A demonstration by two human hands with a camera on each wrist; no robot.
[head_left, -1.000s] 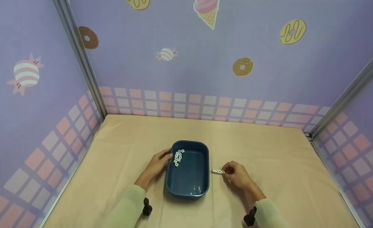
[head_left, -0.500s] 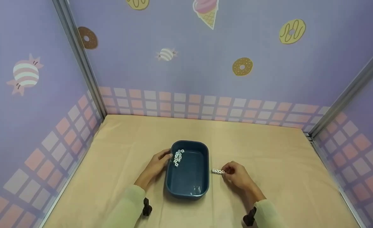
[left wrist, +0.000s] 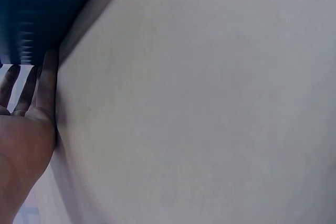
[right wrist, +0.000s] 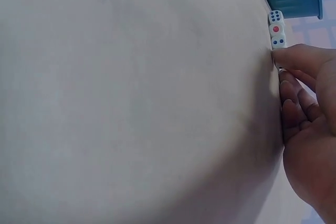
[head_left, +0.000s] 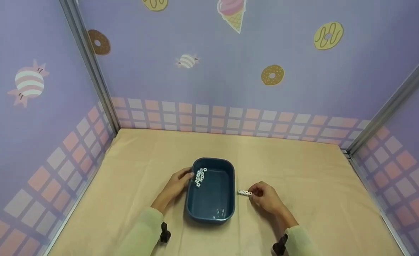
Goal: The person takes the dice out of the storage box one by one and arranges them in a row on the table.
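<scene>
Presently, head view: the left hand is gripping the blue dish mid-frame, loose dice lying inside. Left wrist, upper left: fingers slipping could jolt it. Right wrist, upper right: the right hand is pinching a dice row; uneven squeezing could buckle it.

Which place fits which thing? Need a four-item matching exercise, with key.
1. Dark-blue rounded-rectangular tub
2. Heap of small white cube dice
3. Left hand
4. Right hand

A. At the outer end of a row of white dice
B. Inside, along the left wall
C. On the beige cloth, between both hands
D. Against the tub's outer left side

Pairs: 1-C, 2-B, 3-D, 4-A
</scene>
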